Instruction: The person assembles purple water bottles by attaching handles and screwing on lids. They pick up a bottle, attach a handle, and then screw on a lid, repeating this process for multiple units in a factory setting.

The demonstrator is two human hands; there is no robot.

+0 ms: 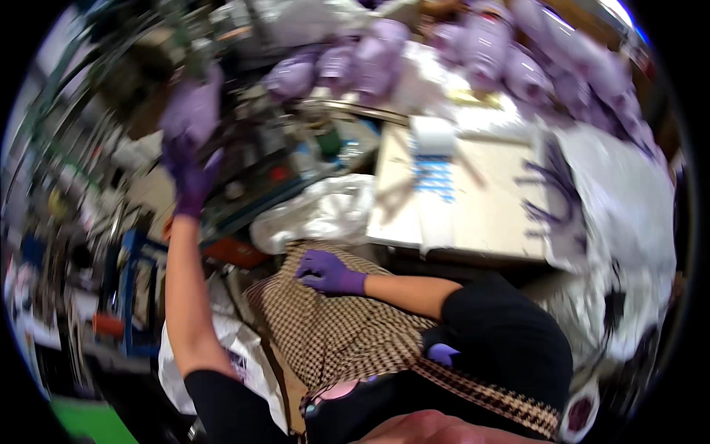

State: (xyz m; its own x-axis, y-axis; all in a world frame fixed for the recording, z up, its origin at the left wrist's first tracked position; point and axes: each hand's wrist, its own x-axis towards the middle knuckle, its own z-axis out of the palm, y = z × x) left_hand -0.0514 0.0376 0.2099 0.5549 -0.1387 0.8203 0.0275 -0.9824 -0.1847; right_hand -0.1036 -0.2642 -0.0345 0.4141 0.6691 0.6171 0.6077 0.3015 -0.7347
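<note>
My left hand point(191, 177), in a purple glove, reaches far out to the upper left with the arm stretched. It is closed on a lavender plastic bottle point(194, 111), smeared by motion, beside dark machinery. My right hand point(329, 272), gloved in purple too, rests on the brown-and-black checked apron point(325, 325) over my lap. Its fingers are curled in, and the palm is hidden, so I cannot make out whether anything is in it.
Several lavender bottles point(381, 55) lie along the back. A cream worktop point(488, 214) carries a white roll point(433, 137) with blue marks and curved purple strips point(558, 192). White plastic bags point(318, 211) lie nearby; a blue frame point(137, 296) stands at left.
</note>
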